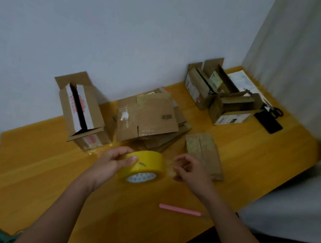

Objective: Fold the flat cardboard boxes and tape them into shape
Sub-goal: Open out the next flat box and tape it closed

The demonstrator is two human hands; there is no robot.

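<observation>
Left grip point(112, 161) holds the yellow tape roll point(143, 166) above the counter point(45, 176); right grip point(187, 170) hovers beside it, fingers loosely curled, empty. Best find the tape's end and peel steadily. Beyond lies the flat cardboard stack point(149, 117).

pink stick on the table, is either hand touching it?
No: the pink stick lies alone on the table, nearer the camera than both hands; the left hand grips the tape roll.

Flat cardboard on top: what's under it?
Under the top flat cardboard more flattened pieces fan out on the table. How many, and anything below them, is hidden.
</observation>
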